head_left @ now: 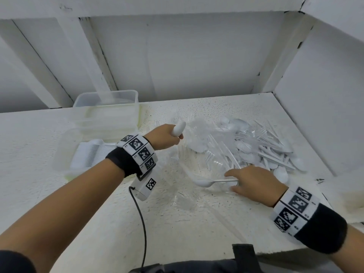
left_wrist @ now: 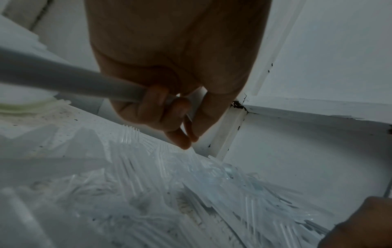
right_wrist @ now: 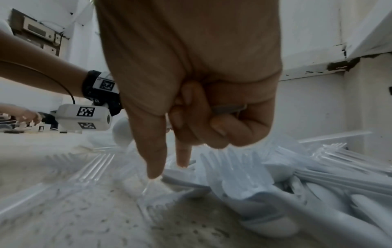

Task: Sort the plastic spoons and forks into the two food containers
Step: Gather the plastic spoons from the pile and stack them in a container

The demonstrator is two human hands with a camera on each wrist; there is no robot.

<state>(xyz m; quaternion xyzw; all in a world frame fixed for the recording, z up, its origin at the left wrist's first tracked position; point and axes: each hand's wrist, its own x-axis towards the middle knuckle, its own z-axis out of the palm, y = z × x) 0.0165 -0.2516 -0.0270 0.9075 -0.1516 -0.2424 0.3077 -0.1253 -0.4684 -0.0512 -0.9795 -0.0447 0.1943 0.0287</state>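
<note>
A white spoon (head_left: pixel 213 182) lies nearly level, its long axis running left to right, bowl pointing left and handle in the right hand (head_left: pixel 254 183), whose grip pinches it just above the tabletop (head_left: pixel 197 223). Beyond that grip sits the pile (head_left: pixel 256 146) of spoons and forks. The left hand (head_left: pixel 163 137) curls round another spoon (head_left: pixel 178 128), bowl up. Left of it stand two containers (head_left: pixel 106 107).

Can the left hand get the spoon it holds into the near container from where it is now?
Probably yes. The left hand grips a spoon just right of the near container, whose top is open with stacked cutlery inside; nothing lies between them.
</note>
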